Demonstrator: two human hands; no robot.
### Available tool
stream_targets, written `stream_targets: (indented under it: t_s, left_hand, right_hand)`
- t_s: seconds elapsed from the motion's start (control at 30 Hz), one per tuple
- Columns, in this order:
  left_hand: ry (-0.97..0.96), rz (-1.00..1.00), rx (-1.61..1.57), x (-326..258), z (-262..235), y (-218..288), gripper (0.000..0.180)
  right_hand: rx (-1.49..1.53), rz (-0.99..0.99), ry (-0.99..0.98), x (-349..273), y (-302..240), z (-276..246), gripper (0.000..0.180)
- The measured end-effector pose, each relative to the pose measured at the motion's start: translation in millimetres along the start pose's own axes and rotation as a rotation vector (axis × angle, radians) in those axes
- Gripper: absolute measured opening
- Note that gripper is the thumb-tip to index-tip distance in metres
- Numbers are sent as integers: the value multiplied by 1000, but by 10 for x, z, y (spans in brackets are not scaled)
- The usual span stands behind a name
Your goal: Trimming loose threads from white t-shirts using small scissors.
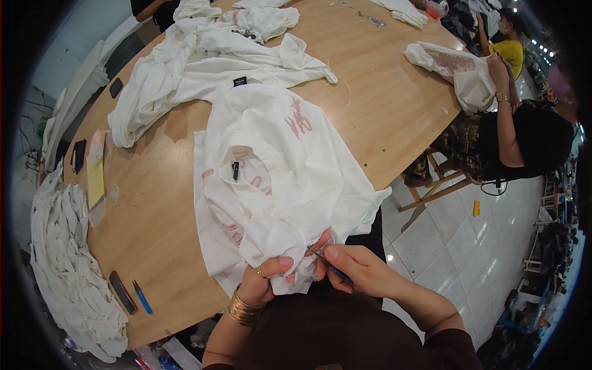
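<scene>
On the wooden surface [154, 203] our white shirt [277, 166] hangs over the near edge, left hand [265, 277] pinching its hem, right hand [357, 268] gripping blue thread snips [327, 262] mid-trimming; the next cut likely needs taut fabric.

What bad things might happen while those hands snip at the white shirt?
1. The small clippers in the right hand sit right beside the left hand's fingertips pinching the white shirt, so a finger might get nicked.
2. The cloth is bunched up there, so the blades could cut the shirt itself.
3. Part of the shirt hangs over the table's edge and could slide down to the floor.
</scene>
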State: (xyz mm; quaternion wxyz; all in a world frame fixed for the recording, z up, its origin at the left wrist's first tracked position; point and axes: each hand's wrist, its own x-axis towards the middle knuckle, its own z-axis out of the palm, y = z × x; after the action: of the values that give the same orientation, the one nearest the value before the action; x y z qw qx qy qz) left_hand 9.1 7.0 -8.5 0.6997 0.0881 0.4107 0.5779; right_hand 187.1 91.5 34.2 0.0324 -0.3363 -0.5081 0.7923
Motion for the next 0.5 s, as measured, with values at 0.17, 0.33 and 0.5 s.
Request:
stream_targets:
  t_s: [0.17,0.33,0.5]
  left_hand:
    - [0,-11,-15,-1,-29,-18,23]
    - [-18,-25,-33,-11,-49,-19,23]
    - [-41,-14,-7,-29,-37,9,27]
  right_hand:
    - [-2,-8,-5,7,1,13,42]
    - [16,-16,11,16,0,31,41]
    - [91,20,59,37,0,57,41]
